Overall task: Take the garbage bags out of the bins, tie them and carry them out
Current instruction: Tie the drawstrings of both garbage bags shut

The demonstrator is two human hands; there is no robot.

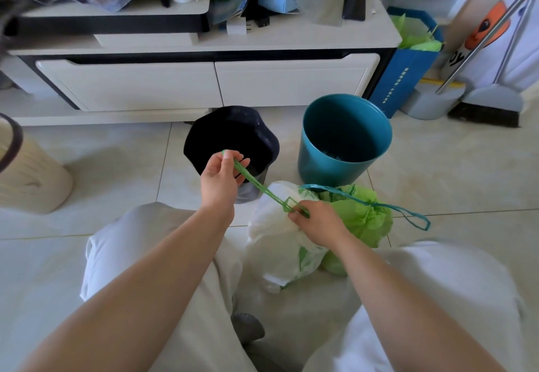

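A white garbage bag (277, 243) lies on the floor between my knees. Its green drawstring (256, 185) runs taut from the bag's neck up to my left hand (218, 179), which pinches the far end. My right hand (318, 223) grips the bag's gathered neck and the string's loop. Right behind it lies a green garbage bag (361, 217), its neck cinched by a teal drawstring (408, 217) that trails off to the right. Beyond the bags stand a teal bin (344, 138) with no bag in it and a smaller dark bin (233, 138).
A low white TV cabinet (204, 80) runs across the back, its top cluttered with boxes and a phone. A beige ribbed bin (32, 179) stands at the left. At the right are a blue paper bag (402, 80), a dustpan and a broom (487, 106).
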